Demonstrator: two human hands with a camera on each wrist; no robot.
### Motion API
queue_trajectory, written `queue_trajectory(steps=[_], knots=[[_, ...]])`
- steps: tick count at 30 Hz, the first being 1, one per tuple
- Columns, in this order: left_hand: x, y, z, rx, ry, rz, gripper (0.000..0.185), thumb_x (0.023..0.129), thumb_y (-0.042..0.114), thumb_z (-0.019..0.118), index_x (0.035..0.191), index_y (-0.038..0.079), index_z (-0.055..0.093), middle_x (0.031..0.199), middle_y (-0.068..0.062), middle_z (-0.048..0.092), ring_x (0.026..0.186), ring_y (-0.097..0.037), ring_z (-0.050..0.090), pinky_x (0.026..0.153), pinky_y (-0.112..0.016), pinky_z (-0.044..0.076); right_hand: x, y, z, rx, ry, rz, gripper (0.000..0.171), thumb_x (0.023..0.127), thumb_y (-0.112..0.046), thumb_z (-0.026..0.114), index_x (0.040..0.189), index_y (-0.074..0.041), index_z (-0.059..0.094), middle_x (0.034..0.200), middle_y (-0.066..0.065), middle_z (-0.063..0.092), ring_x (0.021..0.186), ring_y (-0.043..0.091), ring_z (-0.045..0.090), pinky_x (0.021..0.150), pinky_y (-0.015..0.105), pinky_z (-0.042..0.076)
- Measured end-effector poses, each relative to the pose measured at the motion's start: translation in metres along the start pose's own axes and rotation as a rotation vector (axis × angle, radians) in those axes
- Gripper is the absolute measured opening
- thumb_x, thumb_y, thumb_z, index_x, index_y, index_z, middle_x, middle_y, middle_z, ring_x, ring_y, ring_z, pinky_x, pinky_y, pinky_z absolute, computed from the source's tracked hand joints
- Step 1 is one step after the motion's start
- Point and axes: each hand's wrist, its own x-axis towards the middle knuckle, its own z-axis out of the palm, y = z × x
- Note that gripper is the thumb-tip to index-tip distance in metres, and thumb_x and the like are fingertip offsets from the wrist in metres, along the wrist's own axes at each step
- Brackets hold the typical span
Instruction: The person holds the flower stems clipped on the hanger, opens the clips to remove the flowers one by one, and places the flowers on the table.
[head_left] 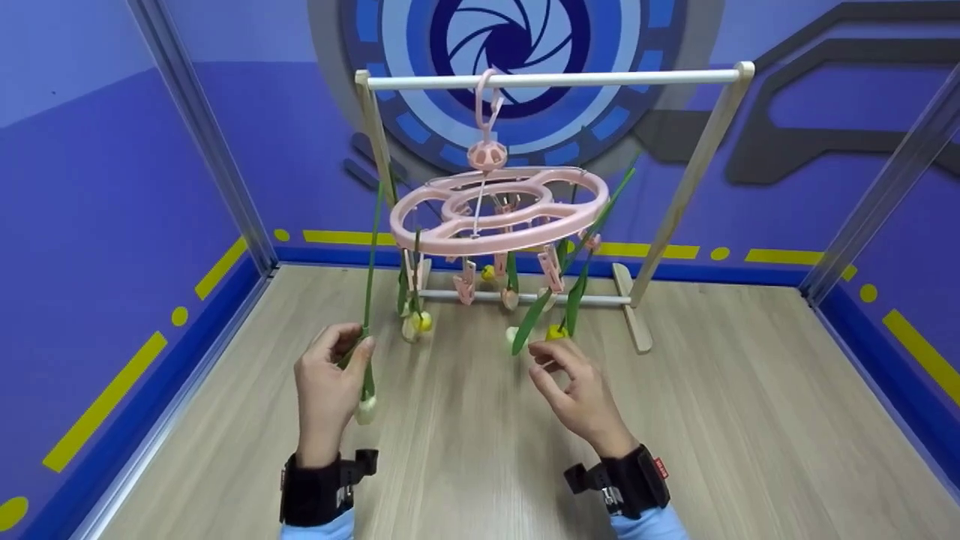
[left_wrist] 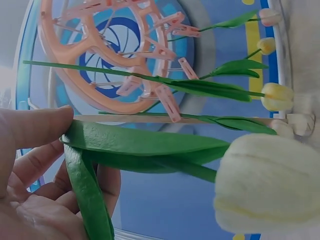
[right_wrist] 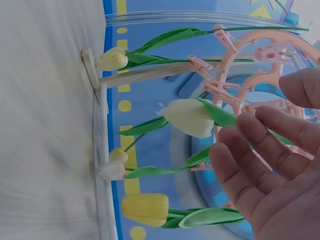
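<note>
Here, in front of the pink hanger [head_left: 487, 244], left hand [head_left: 330, 382] pinches white tulip [head_left: 365, 409]; right hand [head_left: 581, 386] curls loosely, empty; bumping might snag stem [head_left: 370, 270].

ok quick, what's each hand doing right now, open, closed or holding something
Left hand: holding a white tulip, bloom end down.
Right hand: open, fingers loosely bent, nothing visibly held.

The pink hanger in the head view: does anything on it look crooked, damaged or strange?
Yes: the pink hanger looks tilted below the white rod, its right side higher than its left. A yellow tulip on its right hangs head down, unusual for a flower. I see no breakage.
</note>
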Motion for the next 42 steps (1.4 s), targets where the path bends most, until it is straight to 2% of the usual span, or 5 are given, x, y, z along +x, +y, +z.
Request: queue_trajectory(steps=[6, 13, 20, 31, 42], knots=[[-0.001, -0.020, 0.004, 0.105, -0.026, -0.032, 0.016, 0.091, -0.002, 0.075, 0.107, -0.004, 0.074, 0.098, -0.016, 0.071, 0.086, -0.028, 0.066, 0.078, -0.035, 0.051, -0.003, 0.001, 0.009, -0.078, -0.023, -0.017, 0.026, 0.093, 0.000, 0.071, 0.120, 0.001, 0.069, 0.115, 0.010, 0.068, 0.100, 0.025, 0.068, 0.081, 0.040, 0.059], [0.002, -0.038, 0.007, 0.193, -0.083, -0.021, 0.014, 0.090, -0.003, 0.075, 0.104, -0.006, 0.073, 0.097, -0.021, 0.071, 0.087, -0.036, 0.068, 0.080, -0.052, 0.055, -0.007, 0.001, 0.021, -0.114, -0.057, -0.010, 0.030, 0.093, -0.002, 0.073, 0.122, 0.000, 0.069, 0.120, 0.009, 0.068, 0.107, 0.024, 0.068, 0.085, 0.041, 0.059], [0.011, -0.047, 0.008, 0.247, -0.164, -0.031, 0.013, 0.091, -0.002, 0.074, 0.103, -0.006, 0.072, 0.096, -0.021, 0.071, 0.087, -0.037, 0.067, 0.079, -0.052, 0.054, -0.011, 0.004, 0.032, -0.159, -0.086, -0.042, 0.031, 0.092, -0.002, 0.074, 0.123, 0.000, 0.069, 0.121, 0.011, 0.068, 0.111, 0.025, 0.068, 0.092, 0.045, 0.057], [0.030, -0.058, 0.011, 0.322, -0.237, -0.098, 0.011, 0.090, -0.003, 0.074, 0.100, -0.006, 0.073, 0.093, -0.022, 0.070, 0.087, -0.038, 0.066, 0.079, -0.051, 0.052, -0.012, -0.004, 0.043, -0.109, -0.182, 0.014, 0.033, 0.097, -0.011, 0.071, 0.129, -0.004, 0.067, 0.126, 0.009, 0.067, 0.116, 0.023, 0.065, 0.095, 0.044, 0.056], [0.040, -0.079, 0.015, 0.429, -0.361, -0.220, 0.011, 0.089, 0.001, 0.075, 0.097, -0.008, 0.073, 0.095, -0.023, 0.072, 0.084, -0.035, 0.067, 0.075, -0.049, 0.054, -0.012, -0.008, 0.048, -0.108, -0.253, 0.051, 0.033, 0.098, -0.011, 0.069, 0.130, -0.004, 0.066, 0.128, 0.010, 0.065, 0.118, 0.025, 0.064, 0.094, 0.046, 0.056]])
